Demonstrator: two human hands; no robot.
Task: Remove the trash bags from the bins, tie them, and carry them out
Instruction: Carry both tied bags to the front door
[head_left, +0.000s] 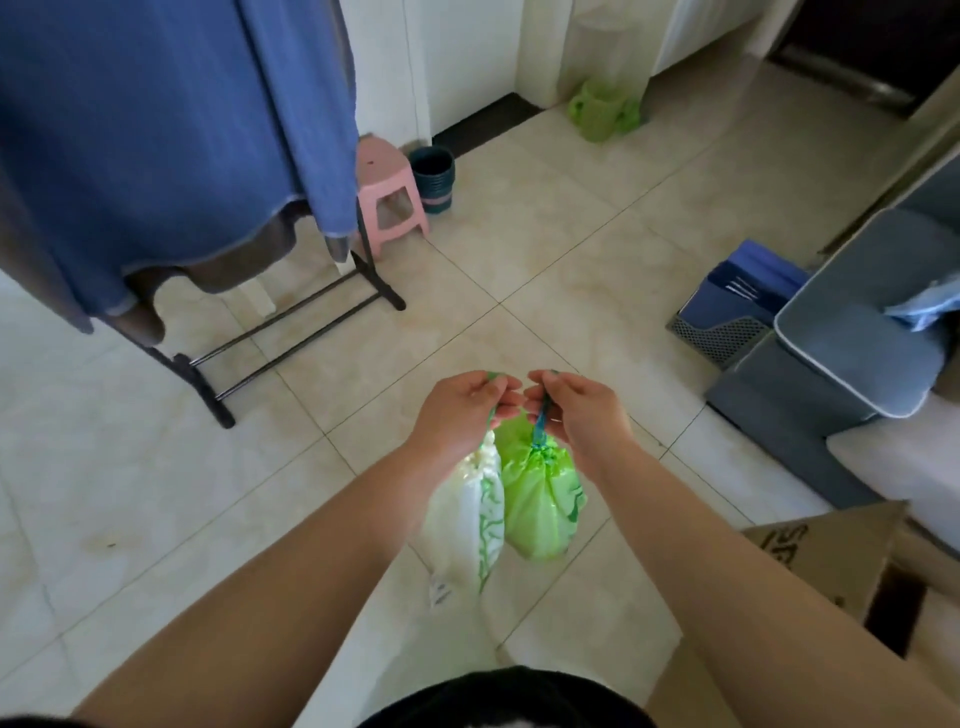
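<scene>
The two trash bags hang straight down, right under the hands, above the floor (519, 260). The left hand (457, 410) grips the white bag (462, 530) by its top. The right hand (576, 410) pinches the green bag (540, 504) by its blue string (540, 423). The bags touch, side by side.

You hold two thin plastic bags: the white bag (462, 525) on the left is milky and crinkled, the green bag (540, 509) glossy and smooth. The floor tiles (545, 234) are polished, with a soft sheen. Far left, matt blue cloth (171, 119) hangs on a rack (205, 387) of what looks like dark painted metal. The pink stool (389, 192) is smooth plastic, and the box (831, 551) near right is matt cardboard.
</scene>
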